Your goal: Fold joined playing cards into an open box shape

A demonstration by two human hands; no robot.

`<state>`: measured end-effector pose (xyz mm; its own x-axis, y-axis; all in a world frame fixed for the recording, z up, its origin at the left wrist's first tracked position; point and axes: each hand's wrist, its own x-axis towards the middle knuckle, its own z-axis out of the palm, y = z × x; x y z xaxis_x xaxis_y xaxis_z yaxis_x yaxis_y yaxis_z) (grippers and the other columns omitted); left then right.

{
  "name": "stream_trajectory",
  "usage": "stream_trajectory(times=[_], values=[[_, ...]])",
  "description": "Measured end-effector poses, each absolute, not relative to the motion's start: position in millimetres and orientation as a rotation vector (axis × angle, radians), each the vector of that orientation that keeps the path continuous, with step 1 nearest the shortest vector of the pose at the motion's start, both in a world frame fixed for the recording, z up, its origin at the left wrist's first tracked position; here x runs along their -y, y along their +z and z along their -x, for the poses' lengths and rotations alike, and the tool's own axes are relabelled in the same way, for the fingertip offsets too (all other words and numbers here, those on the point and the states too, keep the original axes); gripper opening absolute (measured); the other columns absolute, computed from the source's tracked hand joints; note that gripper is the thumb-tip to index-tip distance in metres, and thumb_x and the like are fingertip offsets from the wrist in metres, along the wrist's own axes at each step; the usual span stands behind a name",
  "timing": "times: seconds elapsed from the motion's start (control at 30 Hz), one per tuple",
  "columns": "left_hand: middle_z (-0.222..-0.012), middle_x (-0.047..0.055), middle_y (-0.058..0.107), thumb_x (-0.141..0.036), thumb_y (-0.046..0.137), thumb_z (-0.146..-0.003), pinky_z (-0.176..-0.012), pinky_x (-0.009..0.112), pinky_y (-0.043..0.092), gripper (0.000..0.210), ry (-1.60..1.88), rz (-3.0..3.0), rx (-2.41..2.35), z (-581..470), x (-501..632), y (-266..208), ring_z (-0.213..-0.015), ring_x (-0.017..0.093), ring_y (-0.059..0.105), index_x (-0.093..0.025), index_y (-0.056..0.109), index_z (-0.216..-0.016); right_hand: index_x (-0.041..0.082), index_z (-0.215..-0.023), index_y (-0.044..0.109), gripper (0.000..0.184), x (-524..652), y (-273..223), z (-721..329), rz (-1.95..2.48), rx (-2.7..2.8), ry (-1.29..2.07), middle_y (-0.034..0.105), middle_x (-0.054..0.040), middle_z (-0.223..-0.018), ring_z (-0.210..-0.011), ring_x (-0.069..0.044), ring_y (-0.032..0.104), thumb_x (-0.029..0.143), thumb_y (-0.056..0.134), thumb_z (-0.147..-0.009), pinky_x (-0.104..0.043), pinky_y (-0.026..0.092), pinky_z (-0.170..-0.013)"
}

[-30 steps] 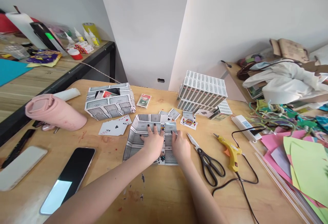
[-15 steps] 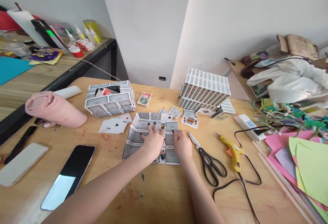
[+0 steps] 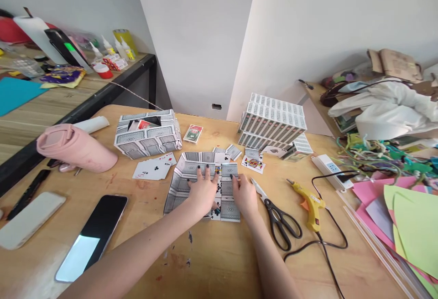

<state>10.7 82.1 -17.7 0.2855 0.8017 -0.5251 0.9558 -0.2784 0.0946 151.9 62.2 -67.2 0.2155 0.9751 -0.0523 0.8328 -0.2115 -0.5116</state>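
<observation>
An open tray-like structure made of playing cards (image 3: 174, 184) lies on the table in front of me, its left walls standing up. On its right a flap of playing cards (image 3: 230, 211) lies flat, grey patterned backs and some club faces showing. My left hand (image 3: 201, 193) rests palm down over the tray and flap seam, fingers spread. At the flap's right edge, my right hand (image 3: 245, 195) is closed with curled fingers, thumb side against the cards; its fingertips are partly hidden. Scissors (image 3: 278, 219) with black handles lie just right of that hand.
A card-covered box (image 3: 148, 137), fanned loose cards (image 3: 153, 167) and a red-green card pack (image 3: 192, 133) lie behind. Stacked card packs (image 3: 273, 119) stand at back right. A yellow glue gun (image 3: 311, 205) with cord lies right; a phone (image 3: 92, 237) and pink tumbler (image 3: 77, 148) are left.
The view has shifted very slightly. Both hands keep nearly the same place on the cards, and nothing else has visibly moved.
</observation>
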Motion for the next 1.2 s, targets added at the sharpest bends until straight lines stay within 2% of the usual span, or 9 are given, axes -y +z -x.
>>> stream_trajectory(times=[0.13, 0.17, 0.23, 0.3, 0.43, 0.57, 0.67, 0.87, 1.2], values=[[-0.145, 0.025, 0.023, -0.045, 0.08, -0.049, -0.078, 0.062, 0.045, 0.104, -0.528, -2.192, -1.584, -14.3, -64.8, -5.0, -0.128, 0.051, 0.021, -0.019, 0.033, -0.138, 0.018, -0.082, 0.057, 0.022, -77.7, -63.3, -161.2, 1.986, 1.643, 0.693, 0.064, -0.0036, -0.068, -0.063, -0.018, 0.058, 0.031, 0.039, -0.085, -0.023, 0.036, -0.055], [-0.14, 0.026, 0.034, -0.046, 0.078, -0.053, -0.078, 0.057, 0.047, 0.094, -0.5, -2.215, -1.571, -13.9, -62.3, 0.7, -0.125, 0.05, 0.029, -0.017, 0.041, -0.134, 0.018, -0.083, 0.058, 0.022, -82.0, -61.5, -163.7, 1.935, 1.632, 0.756, 0.064, -0.0025, -0.067, -0.063, -0.017, 0.058, 0.03, 0.039, -0.084, -0.023, 0.037, -0.056], [-0.112, 0.021, 0.06, -0.046, 0.065, -0.071, -0.078, 0.045, 0.049, 0.054, -0.366, -2.287, -1.487, -10.3, -64.2, 14.2, -0.107, 0.038, 0.054, -0.015, 0.058, -0.115, 0.018, -0.083, 0.059, 0.023, -89.4, -56.9, -167.9, 1.843, 1.631, 0.853, 0.063, -0.0015, -0.067, -0.065, -0.017, 0.058, 0.028, 0.039, -0.082, -0.023, 0.039, -0.059], [-0.098, 0.013, 0.065, -0.039, 0.046, -0.087, -0.078, 0.038, 0.049, 0.033, -0.135, -2.34, -1.495, -3.6, -77.0, 27.5, -0.092, 0.027, 0.062, -0.017, 0.06, -0.107, 0.018, -0.083, 0.06, 0.024, -94.4, -50.7, -170.1, 1.777, 1.655, 0.891, 0.064, -0.0019, -0.069, -0.068, -0.018, 0.058, 0.025, 0.037, -0.081, -0.024, 0.041, -0.062], [-0.113, 0.011, 0.061, -0.025, 0.043, -0.087, -0.088, 0.035, 0.043, 0.031, 0.197, -2.427, -1.49, 10.4, -117.4, 37.7, -0.105, 0.024, 0.056, -0.018, 0.054, -0.115, 0.017, -0.086, 0.061, 0.027, -98.5, -37.0, -168.5, 1.663, 1.721, 0.872, 0.066, -0.004, -0.079, -0.079, -0.018, 0.059, 0.019, 0.035, -0.08, -0.025, 0.043, -0.07], [-0.095, 0.006, 0.069, -0.016, 0.035, -0.088, -0.076, 0.029, 0.046, 0.033, 0.14, -2.345, -1.414, 17.0, -138.8, 28.7, -0.089, 0.019, 0.063, -0.021, 0.062, -0.106, 0.017, -0.089, 0.064, 0.03, -99.8, -26.3, -162.7, 1.679, 1.737, 0.799, 0.068, -0.0043, -0.08, -0.076, -0.018, 0.059, 0.02, 0.035, -0.082, -0.025, 0.043, -0.069], [-0.095, 0.006, 0.07, -0.012, 0.035, -0.086, -0.074, 0.027, 0.046, 0.036, 0.142, -2.353, -1.403, 18.2, -140.1, 23.1, -0.088, 0.019, 0.064, -0.022, 0.063, -0.107, 0.018, -0.091, 0.066, 0.032, -100.7, -20.8, -158.9, 1.72, 1.77, 0.742, 0.069, -0.0039, -0.079, -0.071, -0.017, 0.06, 0.019, 0.035, -0.083, -0.024, 0.043, -0.067], [-0.095, 0.005, 0.07, -0.008, 0.04, -0.079, -0.072, 0.028, 0.045, 0.038, 0.131, -2.403, -1.364, 17.2, -138.6, 19.7, -0.087, 0.02, 0.064, -0.024, 0.063, -0.106, 0.019, -0.096, 0.066, 0.037, -102.9, -17.7, -155.7, 1.756, 1.967, 0.642, 0.07, -0.0047, -0.088, -0.079, -0.017, 0.062, 0.009, 0.034, -0.082, -0.022, 0.042, -0.071], [-0.089, 0.008, 0.068, -0.01, 0.042, -0.078, -0.067, 0.031, 0.045, 0.026, 0.106, -2.498, -1.302, 15.9, -137.4, 14.4, -0.083, 0.023, 0.064, -0.019, 0.063, -0.091, 0.023, -0.105, 0.064, 0.042, -104.3, -15.8, -157.5, 1.852, 2.185, 0.538, 0.069, -0.004, -0.095, -0.086, -0.018, 0.061, 0.005, 0.037, -0.078, -0.023, 0.041, -0.072]])
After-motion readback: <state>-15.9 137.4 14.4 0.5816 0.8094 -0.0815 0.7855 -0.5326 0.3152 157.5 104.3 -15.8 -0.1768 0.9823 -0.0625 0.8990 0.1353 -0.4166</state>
